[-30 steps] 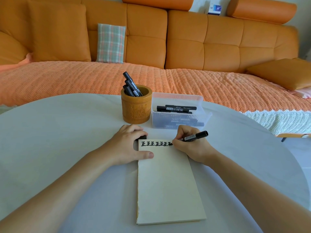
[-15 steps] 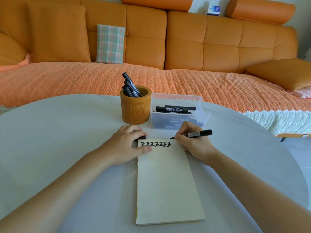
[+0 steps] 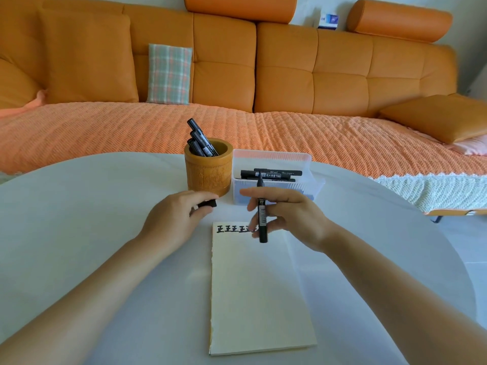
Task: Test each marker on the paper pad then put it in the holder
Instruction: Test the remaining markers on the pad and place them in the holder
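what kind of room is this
Most likely a home living room: a long orange sofa with a plaid cushion runs behind the round white table.

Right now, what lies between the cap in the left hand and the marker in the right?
Head view: only bare table between the black cap pinched by the left hand and the marker held in the right hand.
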Demonstrator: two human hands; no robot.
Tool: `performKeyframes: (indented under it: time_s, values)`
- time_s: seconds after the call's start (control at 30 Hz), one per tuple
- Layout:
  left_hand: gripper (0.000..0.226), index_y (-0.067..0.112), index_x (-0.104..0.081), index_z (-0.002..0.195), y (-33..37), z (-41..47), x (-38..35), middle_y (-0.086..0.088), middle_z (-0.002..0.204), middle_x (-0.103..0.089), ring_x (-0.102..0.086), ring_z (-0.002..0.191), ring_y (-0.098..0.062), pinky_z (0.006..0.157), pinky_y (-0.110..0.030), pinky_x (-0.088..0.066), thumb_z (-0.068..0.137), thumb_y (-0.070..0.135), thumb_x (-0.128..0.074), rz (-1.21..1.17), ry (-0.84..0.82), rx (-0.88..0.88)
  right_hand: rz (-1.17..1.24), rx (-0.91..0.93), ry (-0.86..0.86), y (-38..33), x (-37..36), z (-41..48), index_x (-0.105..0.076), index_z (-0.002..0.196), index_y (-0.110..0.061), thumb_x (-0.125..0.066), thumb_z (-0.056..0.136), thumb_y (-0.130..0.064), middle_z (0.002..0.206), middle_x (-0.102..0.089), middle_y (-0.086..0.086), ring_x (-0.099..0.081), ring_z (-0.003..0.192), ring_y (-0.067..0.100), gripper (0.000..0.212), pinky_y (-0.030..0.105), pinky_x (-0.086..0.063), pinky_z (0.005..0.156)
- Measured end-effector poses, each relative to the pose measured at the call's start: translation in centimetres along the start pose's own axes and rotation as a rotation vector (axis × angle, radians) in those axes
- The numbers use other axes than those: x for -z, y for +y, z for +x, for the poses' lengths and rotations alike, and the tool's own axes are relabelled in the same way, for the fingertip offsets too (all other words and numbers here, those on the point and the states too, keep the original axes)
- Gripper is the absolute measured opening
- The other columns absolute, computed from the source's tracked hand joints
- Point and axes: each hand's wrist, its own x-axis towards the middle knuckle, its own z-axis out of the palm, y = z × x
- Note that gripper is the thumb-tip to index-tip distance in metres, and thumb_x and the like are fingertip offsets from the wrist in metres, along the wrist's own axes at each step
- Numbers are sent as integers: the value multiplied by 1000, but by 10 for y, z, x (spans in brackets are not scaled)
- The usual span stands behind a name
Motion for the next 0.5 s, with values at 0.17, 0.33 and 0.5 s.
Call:
performKeyframes:
  time_s: [0.17,0.33,0.5]
  values:
    - [27,31,-66,110,13,3,7,22,96,-65,-60,88,2,70,-6,-38,85,24,-74,-168,13,83,-420,74,79,-1,-3,2,-48,99,-27,-44,99,-2,92,-52,8,-42,63,24,25,43,-54,62]
    - [16,31,-67,99,17,4,9,20,90,-64,-58,88,3,66,-3,-37,85,26,-74,-190,18,75,-694,73,220,3,-4,3,-58,109,-42,-60,96,-21,97,-60,-24,-59,79,9,24,33,-53,78]
    - [16,31,-68,102,17,3,11,21,92,-64,-57,91,6,67,0,-37,87,27,-72,-191,-2,59,-743,53,237,3,-3,2,-64,110,-39,-55,98,-20,76,-55,-44,-55,71,-12,23,13,-38,63]
